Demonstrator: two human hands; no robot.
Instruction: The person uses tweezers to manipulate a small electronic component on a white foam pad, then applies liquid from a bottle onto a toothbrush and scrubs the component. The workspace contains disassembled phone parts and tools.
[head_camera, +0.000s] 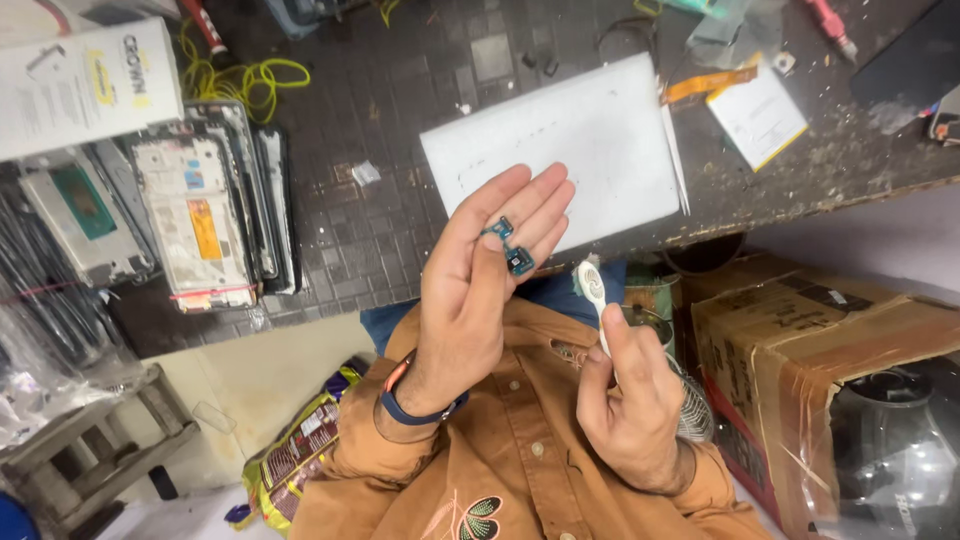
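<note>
Holding: a small blue circuit part (510, 248), flat on the fingers of my left hand (470, 290), palm up and spread wide, nothing pinching it.
Left hand: raised in front of my chest, fingertips over the near edge of the bench (400, 120), blue band on the wrist.
Right hand: my right hand (625, 400) is curled shut round a white brush (593, 290), thumb pressing along the handle.
Brush: upright, head uppermost, just beside the blue part but not touching it.
Bench: dark and scuffed; a white board (560, 150) lies just beyond my fingertips.
Left side: a stack of phone frames (200, 215), a white box (85, 85) behind them, a yellow cable (245, 80) coiled nearby.
Right side: a phone battery (757, 112) with an orange flex strip (710, 85) touching its corner.
Below: a taped cardboard box (800, 350) by my right arm, a snack packet (300, 440) by my left elbow.
</note>
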